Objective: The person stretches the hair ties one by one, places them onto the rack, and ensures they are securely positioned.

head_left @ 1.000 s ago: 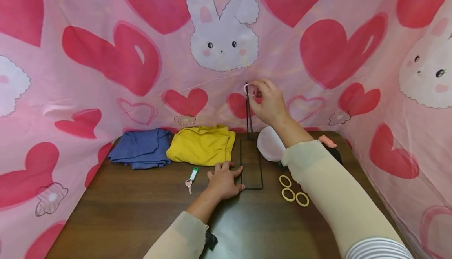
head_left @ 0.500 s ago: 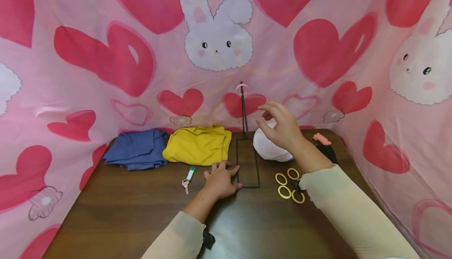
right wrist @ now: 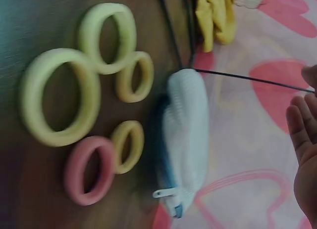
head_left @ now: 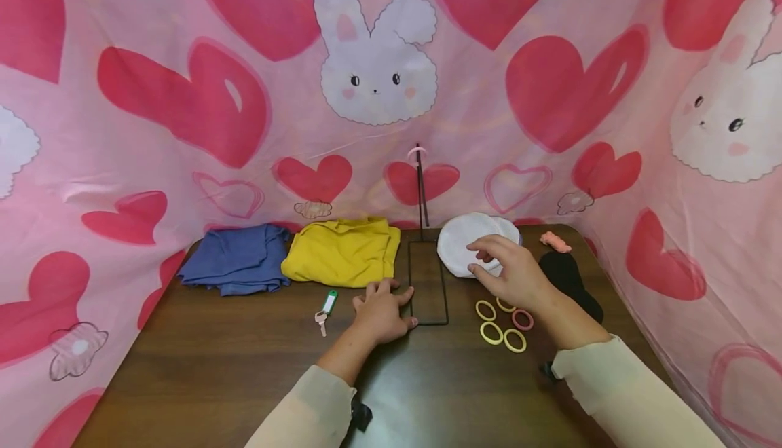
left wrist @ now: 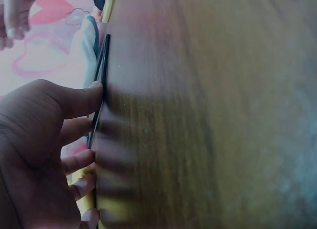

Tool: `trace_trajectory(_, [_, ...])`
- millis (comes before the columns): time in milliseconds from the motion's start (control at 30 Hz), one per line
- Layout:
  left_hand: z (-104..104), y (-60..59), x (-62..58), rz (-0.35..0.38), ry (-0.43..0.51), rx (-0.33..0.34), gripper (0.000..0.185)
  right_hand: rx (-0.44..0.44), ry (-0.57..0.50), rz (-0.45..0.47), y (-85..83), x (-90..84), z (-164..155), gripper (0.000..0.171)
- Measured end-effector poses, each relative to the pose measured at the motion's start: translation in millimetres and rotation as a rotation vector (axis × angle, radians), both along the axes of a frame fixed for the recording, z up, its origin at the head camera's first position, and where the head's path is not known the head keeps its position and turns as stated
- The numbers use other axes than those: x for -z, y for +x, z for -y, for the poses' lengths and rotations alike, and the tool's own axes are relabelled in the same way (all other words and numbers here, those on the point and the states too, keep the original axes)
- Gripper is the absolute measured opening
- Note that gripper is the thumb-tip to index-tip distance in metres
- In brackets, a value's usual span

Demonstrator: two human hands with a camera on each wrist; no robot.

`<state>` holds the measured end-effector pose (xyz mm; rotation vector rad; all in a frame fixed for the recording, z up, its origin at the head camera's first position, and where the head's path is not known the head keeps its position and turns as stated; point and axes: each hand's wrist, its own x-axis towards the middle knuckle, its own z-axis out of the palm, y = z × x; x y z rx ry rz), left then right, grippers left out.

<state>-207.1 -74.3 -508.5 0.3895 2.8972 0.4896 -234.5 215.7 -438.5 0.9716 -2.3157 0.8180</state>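
My left hand (head_left: pixel 381 312) rests on the table, its thumb and fingers spread against the rectangular base of a black wire stand (head_left: pixel 429 324). In the left wrist view the thumb (left wrist: pixel 86 98) touches the wire. A pale pink ring (head_left: pixel 417 152) hangs at the top of the stand's upright. My right hand (head_left: pixel 513 275) holds nothing, its fingers loosely bent in front of a round white zip pouch (head_left: pixel 458 241). Below it lie several yellow rings (head_left: pixel 491 332) and one darker pink ring (head_left: pixel 523 319), grouped close together; the right wrist view shows them as thick bands.
A folded blue cloth (head_left: pixel 235 258) and a folded yellow cloth (head_left: pixel 345 251) lie at the back left. A key (head_left: pixel 322 321) with a green tag (head_left: pixel 330 301) is left of my left hand. Back right are a coral bundle (head_left: pixel 554 241) and a black item (head_left: pixel 565 282).
My right hand has let go of the pale pink ring at the stand's top and come down to the right, over the pouch and rings. The left hand stays on the base.
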Motion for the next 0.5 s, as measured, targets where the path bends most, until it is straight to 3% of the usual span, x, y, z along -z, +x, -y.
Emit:
trace_trajectory(300, [-0.6, -1.7, -1.1, -0.005, 0.0, -0.004, 0.068, -0.041, 0.23, 0.222, 14.4, 27.3, -23.4, 0.032])
trace_trajectory(500, [-0.9, -1.4, -1.4, 0.0, 0.005, -0.006, 0.068, -0.039, 0.355, 0.373, 17.1, 38.2, -35.7, 0.042])
